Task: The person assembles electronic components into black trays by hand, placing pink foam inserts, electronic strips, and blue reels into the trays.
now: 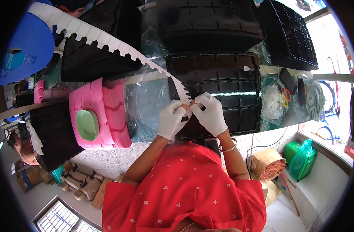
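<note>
Here, left hand (pixel 171 121) pinches white notched strip (pixel 88 31), end hidden; right hand (pixel 211 115) bunched alongside, hold unclear. Blue reel (pixel 35 46) cut off leftward; black crate (pixel 237 110) beneath hands.

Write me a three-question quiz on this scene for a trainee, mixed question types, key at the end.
1. Fill in: the toothed strip slants down from the upper ____ of the picture to the left hand and right hand.
2. True or false: both hands wear white gloves.
3. Choose: the green dish rests on (a) a black crate, (b) the pink stack, (c) the blue reel.

Key:
1. left
2. True
3. b
</note>
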The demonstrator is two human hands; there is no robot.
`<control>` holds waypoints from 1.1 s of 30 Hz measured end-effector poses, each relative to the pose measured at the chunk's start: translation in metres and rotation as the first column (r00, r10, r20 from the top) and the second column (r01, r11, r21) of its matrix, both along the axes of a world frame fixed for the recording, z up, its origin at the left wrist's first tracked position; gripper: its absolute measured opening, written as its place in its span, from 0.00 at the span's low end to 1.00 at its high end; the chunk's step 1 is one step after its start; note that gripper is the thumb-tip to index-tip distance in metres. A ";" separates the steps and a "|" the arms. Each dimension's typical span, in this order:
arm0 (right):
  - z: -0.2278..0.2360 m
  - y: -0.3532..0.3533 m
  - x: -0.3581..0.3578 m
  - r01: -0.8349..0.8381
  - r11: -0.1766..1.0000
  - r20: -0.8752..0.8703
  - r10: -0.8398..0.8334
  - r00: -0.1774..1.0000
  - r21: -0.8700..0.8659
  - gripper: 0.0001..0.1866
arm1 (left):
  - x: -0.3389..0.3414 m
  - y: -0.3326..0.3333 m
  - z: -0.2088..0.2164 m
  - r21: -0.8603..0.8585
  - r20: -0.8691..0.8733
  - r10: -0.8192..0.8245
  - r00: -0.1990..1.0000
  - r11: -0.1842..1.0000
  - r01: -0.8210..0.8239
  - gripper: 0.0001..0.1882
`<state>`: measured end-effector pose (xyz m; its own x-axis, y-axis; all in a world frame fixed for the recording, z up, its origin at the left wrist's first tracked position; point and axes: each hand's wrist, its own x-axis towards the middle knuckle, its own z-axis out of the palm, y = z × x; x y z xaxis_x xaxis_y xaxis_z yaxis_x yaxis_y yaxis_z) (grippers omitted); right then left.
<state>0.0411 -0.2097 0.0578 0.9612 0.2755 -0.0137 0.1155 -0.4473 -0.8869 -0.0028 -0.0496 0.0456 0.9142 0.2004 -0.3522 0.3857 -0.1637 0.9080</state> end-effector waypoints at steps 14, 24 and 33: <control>0.004 0.013 -0.002 0.017 0.971 0.561 0.124 0.818 -0.238 0.12 | 0.032 0.030 -0.001 -0.214 -0.050 0.267 0.962 0.938 -0.272 0.14; -0.067 0.044 0.100 0.211 0.881 0.091 -0.190 0.978 -0.425 0.09 | -0.005 0.065 -0.002 -0.182 -0.033 0.270 0.962 0.945 -0.271 0.14; -0.069 0.061 0.104 0.245 0.798 0.165 -0.184 0.969 -0.551 0.10 | -0.013 0.074 -0.008 -0.272 -0.052 0.282 0.958 0.919 -0.285 0.13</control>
<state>0.1447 -0.1488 -0.0113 0.9994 0.0350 -0.0043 0.0291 -0.8874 -0.4600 -0.0161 0.0242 0.0379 0.8291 0.3448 -0.4401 0.3896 0.2083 0.8971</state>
